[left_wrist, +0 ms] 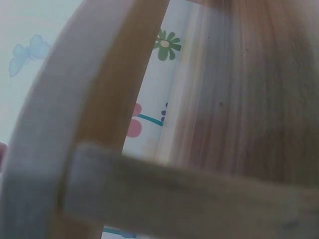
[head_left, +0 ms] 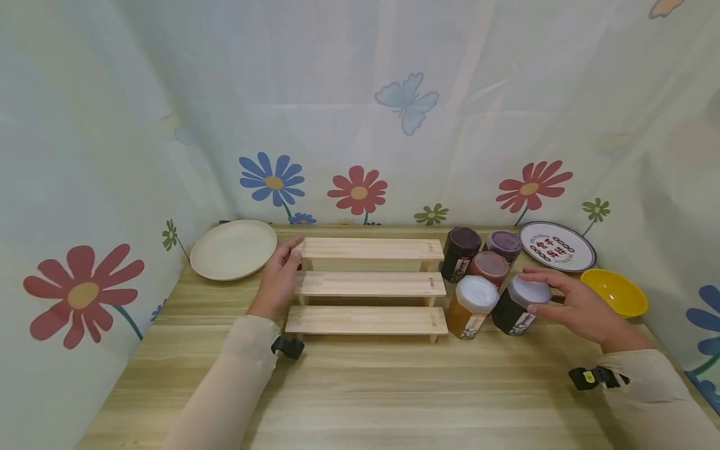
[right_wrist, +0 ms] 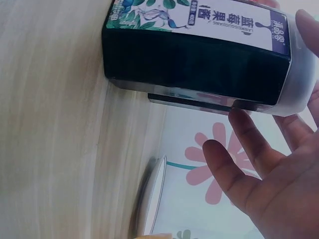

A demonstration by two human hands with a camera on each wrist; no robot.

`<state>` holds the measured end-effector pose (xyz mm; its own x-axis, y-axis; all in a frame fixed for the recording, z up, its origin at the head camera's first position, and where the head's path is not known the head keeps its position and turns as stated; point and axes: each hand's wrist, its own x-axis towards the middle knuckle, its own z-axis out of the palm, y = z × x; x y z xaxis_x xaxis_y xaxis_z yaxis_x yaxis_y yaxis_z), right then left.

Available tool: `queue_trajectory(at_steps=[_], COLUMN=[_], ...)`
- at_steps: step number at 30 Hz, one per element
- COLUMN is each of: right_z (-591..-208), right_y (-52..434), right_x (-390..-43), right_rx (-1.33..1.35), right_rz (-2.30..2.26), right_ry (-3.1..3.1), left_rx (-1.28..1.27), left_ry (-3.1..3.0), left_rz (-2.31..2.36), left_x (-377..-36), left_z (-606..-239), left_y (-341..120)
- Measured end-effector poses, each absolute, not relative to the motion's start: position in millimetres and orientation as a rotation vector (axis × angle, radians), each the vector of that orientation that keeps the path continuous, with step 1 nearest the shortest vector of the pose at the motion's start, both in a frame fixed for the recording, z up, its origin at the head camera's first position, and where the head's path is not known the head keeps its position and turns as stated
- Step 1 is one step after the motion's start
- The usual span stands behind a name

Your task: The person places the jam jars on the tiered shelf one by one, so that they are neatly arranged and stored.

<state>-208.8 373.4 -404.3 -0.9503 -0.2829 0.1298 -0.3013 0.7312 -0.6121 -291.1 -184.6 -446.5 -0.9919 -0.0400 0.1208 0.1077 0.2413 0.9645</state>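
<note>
A three-step wooden stand [head_left: 368,284] sits on the table. My left hand [head_left: 278,281] holds the left end of its top step, the thumb in front and a finger toward the back. In the left wrist view, the stand's boards [left_wrist: 199,194] fill much of the picture and the hand is almost wholly hidden. My right hand [head_left: 579,306] grips the pale lid of a dark blueberry jam jar [head_left: 512,312] from the right. The right wrist view shows the jar's label [right_wrist: 214,17], with the thumb and fingers around the lid. An orange-filled jar [head_left: 467,315] stands just left of it.
Behind these two jars stand a tall dark jar [head_left: 460,253], a purple-lidded jar [head_left: 504,244] and a reddish-lidded jar [head_left: 489,265]. A patterned plate [head_left: 582,259] and a yellow bowl [head_left: 621,294] lie at the right. At the far left is a cream plate [head_left: 233,250]. A flowered curtain surrounds the table.
</note>
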Motion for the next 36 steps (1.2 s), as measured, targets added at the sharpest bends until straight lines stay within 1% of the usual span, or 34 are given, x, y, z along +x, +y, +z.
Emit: queue_trajectory(at_steps=[12, 20, 23, 31, 36], right_z=[-406, -404, -403, -405, -406], right_y=[378, 376, 375, 375, 373], right_x=[-211, -213, -213, -212, -211], right_rx=[0.494, 0.454, 0.412, 0.279, 0.240], right_rz=[1.036, 1.042, 1.053, 1.027, 1.049], right_ry=[-2.899, -2.939, -2.963, -2.967, -2.961], left_rx=[-0.097, -0.059, -0.070, -0.139, -0.165], left_ry=[-2.363, -2.384, -2.391, -2.365, -2.348], left_rz=[-1.930, -1.981, -1.973, -1.937, -1.919], left_x=[-294, -280, -278, -293, -296], left_z=[-449, -424, -421, -448, -454], left_y=[-189, -184, -185, -192, -194])
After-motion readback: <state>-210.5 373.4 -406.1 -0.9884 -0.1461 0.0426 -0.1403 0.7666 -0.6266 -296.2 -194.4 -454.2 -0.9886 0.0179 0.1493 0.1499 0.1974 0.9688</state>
